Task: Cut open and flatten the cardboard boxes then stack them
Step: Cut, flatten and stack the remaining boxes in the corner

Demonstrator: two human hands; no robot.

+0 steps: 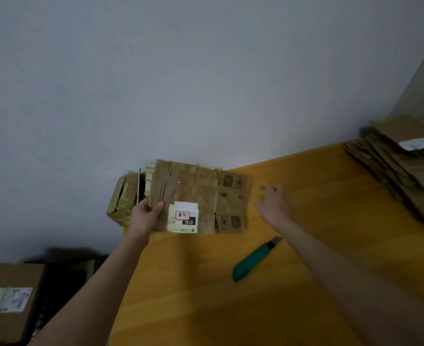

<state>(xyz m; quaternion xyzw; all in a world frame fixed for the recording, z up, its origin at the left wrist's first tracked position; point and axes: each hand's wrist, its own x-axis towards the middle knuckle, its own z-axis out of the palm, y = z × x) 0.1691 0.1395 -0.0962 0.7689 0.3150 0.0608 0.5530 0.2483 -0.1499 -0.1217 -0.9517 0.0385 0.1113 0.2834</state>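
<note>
Your left hand [147,216] grips the left edge of a flattened cardboard box [196,196], thumb on top, over a yellow table [318,221]. Your right hand [273,203] is just right of that box, fingers spread, holding nothing. A green utility knife [253,260] lies nearer you than the box. A stack of flattened boxes [400,166] sits well to its right.

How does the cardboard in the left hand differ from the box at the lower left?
The flattened cardboard lies spread out at the table's far edge, gripped by the left hand; the lower-left box looks still assembled, sits off the table, and is untouched. Both are brown with white labels.
</note>
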